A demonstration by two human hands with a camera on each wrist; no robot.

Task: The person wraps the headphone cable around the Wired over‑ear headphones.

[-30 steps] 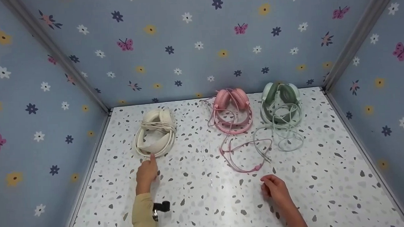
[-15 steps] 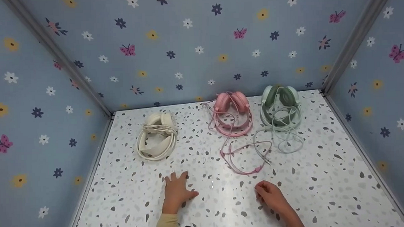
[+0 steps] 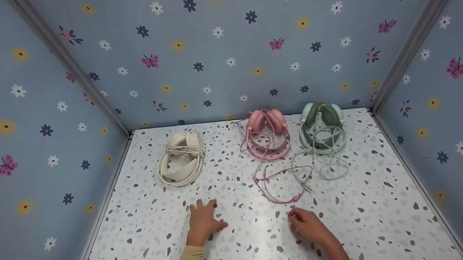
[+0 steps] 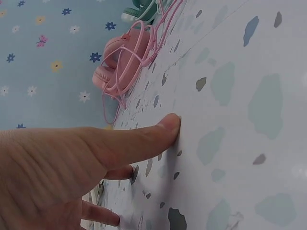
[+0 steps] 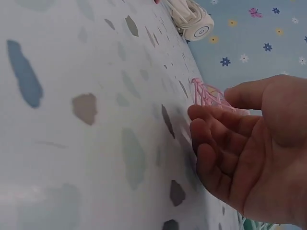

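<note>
Broadly, what I see beyond both hands is a flowered wall [image 3: 244, 45], and under them a speckled table [image 3: 142, 225]. Ahead of the left hand [image 3: 204, 223], slightly leftward, lie the white headphones [image 3: 181, 173]; ahead of the right hand [image 3: 308, 224] lie the pink headphones [image 3: 278, 121], the green headphones [image 3: 330, 115] just to their right. The left fingers are spread, the right loosely curled near the pink cord [image 3: 278, 201]. One white earcup bears a round mark [image 5: 202, 31] I can't read. My left-wrist view nearly hides the white pair behind the hand and cuts off the green.
</note>
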